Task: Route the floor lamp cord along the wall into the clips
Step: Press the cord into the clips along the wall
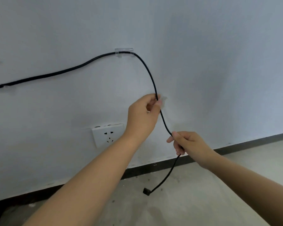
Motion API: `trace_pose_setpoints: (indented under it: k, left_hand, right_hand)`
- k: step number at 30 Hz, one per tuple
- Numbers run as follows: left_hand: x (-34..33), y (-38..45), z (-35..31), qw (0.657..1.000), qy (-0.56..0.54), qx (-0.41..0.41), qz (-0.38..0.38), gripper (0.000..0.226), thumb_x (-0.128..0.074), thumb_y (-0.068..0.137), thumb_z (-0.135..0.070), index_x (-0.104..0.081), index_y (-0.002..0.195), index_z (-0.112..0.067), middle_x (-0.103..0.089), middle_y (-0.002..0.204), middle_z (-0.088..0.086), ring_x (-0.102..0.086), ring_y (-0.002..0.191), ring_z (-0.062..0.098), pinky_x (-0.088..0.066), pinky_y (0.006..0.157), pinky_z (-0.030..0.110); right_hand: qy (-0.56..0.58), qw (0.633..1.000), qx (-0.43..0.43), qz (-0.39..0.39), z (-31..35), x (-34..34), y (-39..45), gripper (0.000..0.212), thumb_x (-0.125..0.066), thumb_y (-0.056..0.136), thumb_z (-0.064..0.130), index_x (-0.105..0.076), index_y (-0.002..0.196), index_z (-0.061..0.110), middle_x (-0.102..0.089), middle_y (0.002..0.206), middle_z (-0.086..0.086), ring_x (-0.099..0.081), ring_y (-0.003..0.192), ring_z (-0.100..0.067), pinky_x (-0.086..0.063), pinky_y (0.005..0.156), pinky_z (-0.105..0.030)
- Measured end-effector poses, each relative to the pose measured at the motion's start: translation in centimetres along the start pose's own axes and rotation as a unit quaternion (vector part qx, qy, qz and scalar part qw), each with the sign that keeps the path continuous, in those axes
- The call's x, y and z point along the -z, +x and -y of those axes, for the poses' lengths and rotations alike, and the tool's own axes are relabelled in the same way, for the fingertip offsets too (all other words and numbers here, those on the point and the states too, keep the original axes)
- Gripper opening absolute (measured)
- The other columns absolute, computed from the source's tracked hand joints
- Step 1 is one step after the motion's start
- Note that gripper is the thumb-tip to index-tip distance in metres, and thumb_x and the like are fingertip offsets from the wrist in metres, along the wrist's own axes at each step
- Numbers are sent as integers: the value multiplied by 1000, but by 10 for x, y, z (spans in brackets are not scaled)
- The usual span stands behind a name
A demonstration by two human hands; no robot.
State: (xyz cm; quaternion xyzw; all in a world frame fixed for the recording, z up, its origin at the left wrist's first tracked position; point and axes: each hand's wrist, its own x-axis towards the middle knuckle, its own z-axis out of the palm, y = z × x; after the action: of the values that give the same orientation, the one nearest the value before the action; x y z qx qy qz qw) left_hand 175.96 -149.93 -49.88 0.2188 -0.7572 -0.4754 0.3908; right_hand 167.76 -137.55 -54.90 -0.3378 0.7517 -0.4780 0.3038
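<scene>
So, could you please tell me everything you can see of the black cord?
The cord is thin, black and flexible, seemingly rubber-sheathed. It runs in from the left edge along the wall, passes through a clear clip, then curves down. The left hand pinches it by a second clear clip; the right hand grips it lower. Its end hangs free above the floor, ending in a small black plug.

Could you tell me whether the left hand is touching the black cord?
Touching: the head view shows the left hand pinching the black cord between thumb and fingertips.
</scene>
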Motion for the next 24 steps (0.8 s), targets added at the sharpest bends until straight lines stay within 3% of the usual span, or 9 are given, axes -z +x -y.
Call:
trace_pose_setpoints:
  k: [3,5,7,9,12,15,17,19,24]
  left_hand:
    - [-3,-4,8,999,15,28,-16,21,-53,88,-4,-62,105,-11,-50,65,-14,-52,65,7,-41,62,4]
    - [-6,-7,15,999,31,42,-14,21,-52,88,-4,-62,105,-12,-51,67,-12,-55,71,13,-46,69,18]
    - [-9,-7,21,997,42,49,-39,21,-52,89,-4,-63,104,-11,-52,67,-13,-57,77,19,-48,76,29]
    - [-15,-4,21,995,68,38,-65,21,-52,88,-3,-63,105,-9,-51,65,-15,-56,75,22,-47,77,31]
    - [-26,1,17,993,77,17,-91,19,-54,86,0,-64,100,-7,-51,63,-13,-61,78,29,-50,80,34]
    - [-36,4,16,989,69,18,-129,18,-59,84,-3,-54,81,-20,-55,65,-12,-63,74,21,-50,69,18]
    - [-42,6,14,986,68,35,-149,31,-62,83,-8,-45,67,-29,-57,62,-8,-62,69,20,-54,72,29]
    - [-47,9,10,983,62,48,-165,34,-64,82,-10,-45,62,-29,-57,59,-7,-61,65,20,-56,77,39]
    - [-54,12,12,982,81,40,-166,25,-63,82,-8,-53,64,-22,-57,60,-6,-57,58,9,-56,79,40]
  right_hand:
    - [-82,997,8,2,16,0,14,36,-45,91,26,-61,60,24,-39,38,10,-35,29,-2,-34,37,-6]
    - [-123,992,-4,23,27,5,26,34,-49,89,26,-61,59,20,-32,45,4,-29,26,-5,-27,32,-10]
    - [-160,986,-10,39,36,12,37,30,-53,87,25,-63,60,16,-35,47,2,-29,31,-5,-26,33,-13]
    - [-172,985,-2,26,38,19,44,26,-55,85,24,-66,67,9,-43,49,0,-33,34,-9,-29,38,-17]
    - [-151,988,40,13,24,23,46,26,-51,87,18,-66,83,-3,-50,52,1,-32,22,-3,-31,32,-12]
    - [-125,989,68,44,12,35,46,22,-45,88,10,-67,90,6,-54,54,3,-42,30,-3,-39,41,-11]
    - [-103,990,68,70,11,51,51,22,-45,89,8,-66,93,7,-53,52,3,-47,38,-8,-43,52,-20]
    - [-93,990,68,86,13,63,58,21,-45,89,8,-66,94,8,-53,53,1,-48,39,-9,-47,53,-21]
    - [-75,988,47,128,14,67,71,21,-45,88,4,-64,91,9,-50,52,-3,-42,39,-12,-49,45,-18]
